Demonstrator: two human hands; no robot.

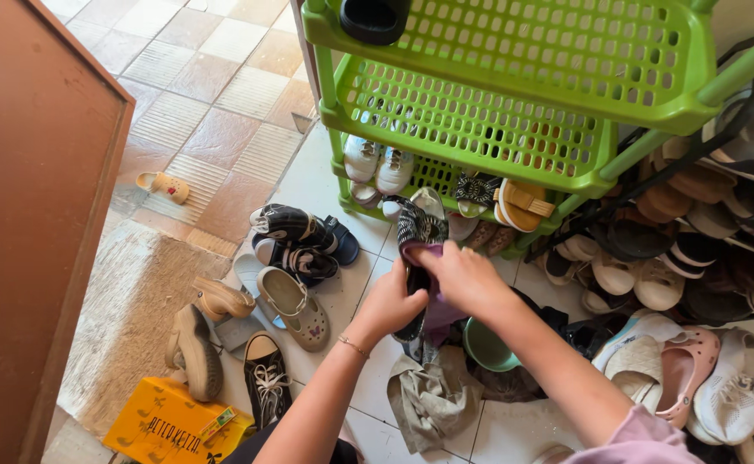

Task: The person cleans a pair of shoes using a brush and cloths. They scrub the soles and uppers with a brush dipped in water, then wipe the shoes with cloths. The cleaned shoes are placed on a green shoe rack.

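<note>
The left hand (392, 302) has its grip closed around the lower part of a dark shoe (417, 249), held up off the floor. The right hand (465, 277) sits just to the right of it, fingers pressing a purple cloth (420, 254) against the shoe's side; that grip looks closed on the cloth, though the fingertips are partly hidden. The shoe's long axis runs nearly straight away from the left grip, its striped toe end pointing toward the green rack (514, 129). The right hand lies nearer the shoe's upper half, the left nearer the heel. Just below the grips lie a crumpled grey rag (433, 395) and a green bowl (484, 348). Farther left of the grip, black sneakers (295, 241) rest on the tiled floor (222, 94).
</note>
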